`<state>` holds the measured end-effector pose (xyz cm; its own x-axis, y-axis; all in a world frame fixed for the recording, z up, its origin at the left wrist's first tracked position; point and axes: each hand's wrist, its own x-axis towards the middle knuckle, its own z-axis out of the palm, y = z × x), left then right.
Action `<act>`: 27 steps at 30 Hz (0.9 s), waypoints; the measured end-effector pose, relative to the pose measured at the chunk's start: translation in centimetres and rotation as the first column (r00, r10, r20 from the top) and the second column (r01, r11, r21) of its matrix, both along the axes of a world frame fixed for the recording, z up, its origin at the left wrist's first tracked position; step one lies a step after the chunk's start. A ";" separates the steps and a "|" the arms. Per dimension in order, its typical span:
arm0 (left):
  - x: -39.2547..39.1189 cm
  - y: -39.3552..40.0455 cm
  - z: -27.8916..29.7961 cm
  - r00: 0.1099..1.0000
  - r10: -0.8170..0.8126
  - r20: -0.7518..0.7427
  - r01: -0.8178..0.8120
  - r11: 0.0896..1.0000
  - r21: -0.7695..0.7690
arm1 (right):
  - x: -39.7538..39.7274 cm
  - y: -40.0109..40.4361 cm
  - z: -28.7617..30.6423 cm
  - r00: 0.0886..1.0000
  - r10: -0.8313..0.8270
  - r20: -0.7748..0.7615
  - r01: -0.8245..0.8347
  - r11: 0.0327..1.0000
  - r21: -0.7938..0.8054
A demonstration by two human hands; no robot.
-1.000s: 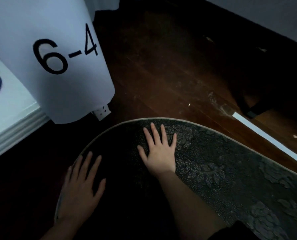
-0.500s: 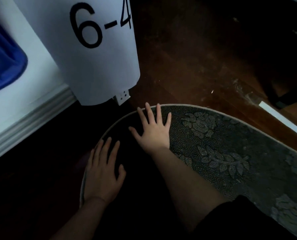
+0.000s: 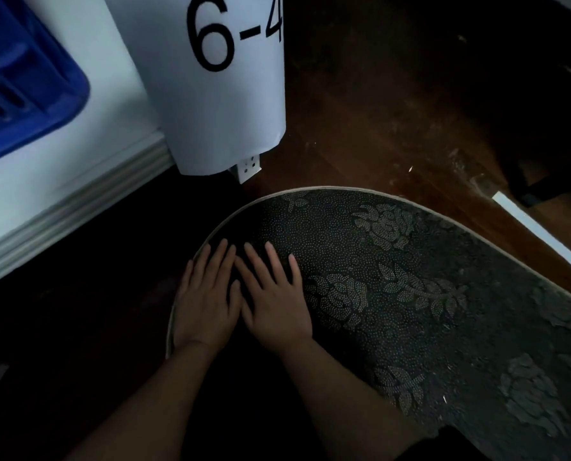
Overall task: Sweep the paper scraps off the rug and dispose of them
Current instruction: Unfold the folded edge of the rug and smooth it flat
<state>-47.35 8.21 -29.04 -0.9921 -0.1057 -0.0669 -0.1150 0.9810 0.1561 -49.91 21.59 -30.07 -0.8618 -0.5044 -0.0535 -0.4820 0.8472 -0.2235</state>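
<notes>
Two hands flat on the rug

The left hand [image 3: 206, 302] and right hand [image 3: 276, 302] lie side by side near the rug [image 3: 410, 294] edge, fingers straight and slightly spread, likely to push scraps off. No scraps show there.

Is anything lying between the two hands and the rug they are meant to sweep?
Nothing visible. The left hand and right hand lie flat, side by side, straight on the rug near its curved edge. No paper scraps can be made out there in the dim light.
</notes>
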 end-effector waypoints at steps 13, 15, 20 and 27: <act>10.9 4.3 0.2 0.970 0.225 0.089 -0.221 0.974 -0.048 | -0.1 0.4 0.4 0.999 0.040 -0.012 -0.040 0.999 0.020; 11.2 4.3 0.0 0.970 0.228 0.078 -0.226 0.973 -0.044 | 2.3 1.2 0.5 0.998 0.060 -0.006 -0.060 0.997 0.052; 11.6 4.2 -0.2 0.971 0.232 0.063 -0.231 0.973 -0.023 | 13.7 4.9 0.8 0.998 0.008 0.059 -0.014 0.996 0.094; 15.5 6.6 0.3 0.976 0.210 0.053 -0.212 0.977 0.024 | 14.9 5.5 0.5 0.999 -0.017 0.032 0.013 0.995 0.103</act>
<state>-31.84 14.85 -28.76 -0.9430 -0.3097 -0.1221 -0.3275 0.9288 0.1736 -34.97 27.05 -29.54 -0.8661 -0.4819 -0.1330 -0.4630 0.8736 -0.1500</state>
